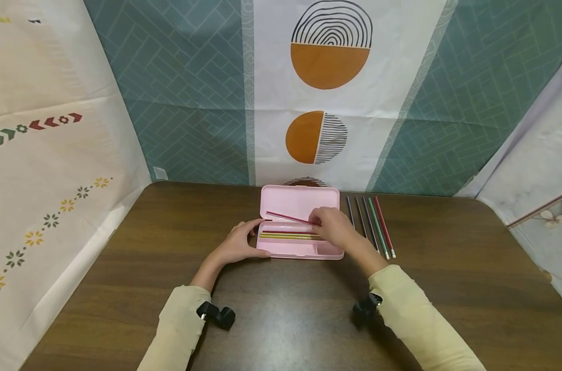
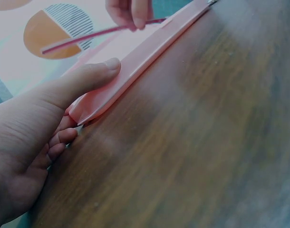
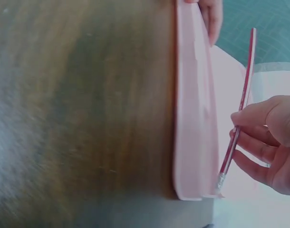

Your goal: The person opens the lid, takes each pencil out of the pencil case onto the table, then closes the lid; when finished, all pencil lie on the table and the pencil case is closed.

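Observation:
An opened pink pencil case (image 1: 287,249) lies on the table with its lid (image 1: 301,198) tipped back. Several pencils (image 1: 285,235), yellow and dark red, lie in its long compartment. My right hand (image 1: 333,226) pinches a red pencil (image 3: 245,85) near its eraser end, above the case. In the right wrist view the pencil's metal-banded end (image 3: 221,180) shows below the fingers. At the case's left end, my left hand (image 1: 238,243) grips it, thumb on the front rim and fingers round the side, as the left wrist view shows.
Several pencils (image 1: 372,221), dark, green and red, lie side by side to the right of the case. The brown wooden table (image 1: 290,309) ends at a patterned cloth (image 1: 197,103) behind. Each sleeve carries a black wrist camera (image 1: 218,315).

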`<action>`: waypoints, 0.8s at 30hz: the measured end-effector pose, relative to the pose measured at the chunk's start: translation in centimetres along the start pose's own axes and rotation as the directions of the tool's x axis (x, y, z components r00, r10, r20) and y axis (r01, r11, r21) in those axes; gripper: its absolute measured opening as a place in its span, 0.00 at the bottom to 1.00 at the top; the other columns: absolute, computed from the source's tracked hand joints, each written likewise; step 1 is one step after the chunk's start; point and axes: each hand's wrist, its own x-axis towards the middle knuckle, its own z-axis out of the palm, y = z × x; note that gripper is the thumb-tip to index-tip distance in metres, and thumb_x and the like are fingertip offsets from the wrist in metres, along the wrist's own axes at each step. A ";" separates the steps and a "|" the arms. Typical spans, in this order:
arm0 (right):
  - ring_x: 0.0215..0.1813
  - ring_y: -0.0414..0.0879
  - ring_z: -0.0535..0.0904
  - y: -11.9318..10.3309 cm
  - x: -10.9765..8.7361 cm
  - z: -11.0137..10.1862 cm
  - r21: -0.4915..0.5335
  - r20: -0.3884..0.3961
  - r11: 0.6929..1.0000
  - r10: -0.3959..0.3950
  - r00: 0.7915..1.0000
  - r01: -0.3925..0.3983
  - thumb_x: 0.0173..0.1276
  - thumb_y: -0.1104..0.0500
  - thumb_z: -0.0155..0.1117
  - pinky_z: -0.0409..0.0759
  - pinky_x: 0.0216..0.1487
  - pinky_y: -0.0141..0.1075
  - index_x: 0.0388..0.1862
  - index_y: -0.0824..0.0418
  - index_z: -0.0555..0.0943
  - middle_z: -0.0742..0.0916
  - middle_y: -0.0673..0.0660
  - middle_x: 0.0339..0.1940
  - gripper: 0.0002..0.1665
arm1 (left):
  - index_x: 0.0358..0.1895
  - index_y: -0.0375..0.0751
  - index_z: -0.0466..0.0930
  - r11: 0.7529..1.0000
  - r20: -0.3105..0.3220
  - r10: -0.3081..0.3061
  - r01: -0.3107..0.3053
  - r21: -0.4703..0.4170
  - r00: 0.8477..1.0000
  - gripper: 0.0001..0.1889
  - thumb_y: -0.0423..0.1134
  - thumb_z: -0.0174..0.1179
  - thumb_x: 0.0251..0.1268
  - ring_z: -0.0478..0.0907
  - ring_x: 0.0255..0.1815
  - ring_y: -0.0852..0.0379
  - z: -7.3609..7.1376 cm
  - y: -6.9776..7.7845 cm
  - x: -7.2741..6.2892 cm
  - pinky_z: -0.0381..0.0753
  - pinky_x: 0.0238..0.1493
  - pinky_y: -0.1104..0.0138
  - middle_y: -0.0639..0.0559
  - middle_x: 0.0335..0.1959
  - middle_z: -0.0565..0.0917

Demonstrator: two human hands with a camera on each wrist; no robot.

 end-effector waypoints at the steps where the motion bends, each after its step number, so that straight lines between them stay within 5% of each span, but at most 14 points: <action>1: 0.33 0.47 0.78 0.0 0.0 -0.3 0.011 -0.006 1.000 0.001 1.000 -0.001 0.60 0.66 0.70 0.77 0.41 0.44 0.34 0.64 0.84 0.85 0.55 0.30 0.04 | 0.69 0.40 0.66 1.000 0.000 -0.001 0.001 -0.002 1.000 0.48 0.51 0.78 0.42 0.64 0.42 0.52 0.0 0.1 0.0 0.64 0.39 0.60 0.48 0.40 0.70; 10: 0.36 0.49 0.80 1.4 -0.1 -2.1 0.085 -0.077 0.996 -0.009 0.997 0.015 0.60 0.70 0.67 0.76 0.39 0.44 0.45 0.67 0.84 0.84 0.55 0.30 0.13 | 0.70 0.40 0.66 1.000 0.002 -0.006 0.006 -0.004 1.000 0.48 0.51 0.77 0.42 0.64 0.42 0.52 0.0 0.2 0.0 0.64 0.39 0.60 0.49 0.40 0.70; 24: 0.42 0.58 0.84 4.8 -1.3 -4.3 0.210 -0.146 0.968 0.172 0.974 -0.139 0.61 0.67 0.67 0.79 0.41 0.46 0.48 0.73 0.82 0.86 0.63 0.35 0.17 | 0.70 0.40 0.66 1.000 0.002 -0.005 0.005 -0.009 1.000 0.48 0.51 0.77 0.42 0.64 0.43 0.52 0.1 0.2 0.0 0.65 0.40 0.60 0.48 0.41 0.71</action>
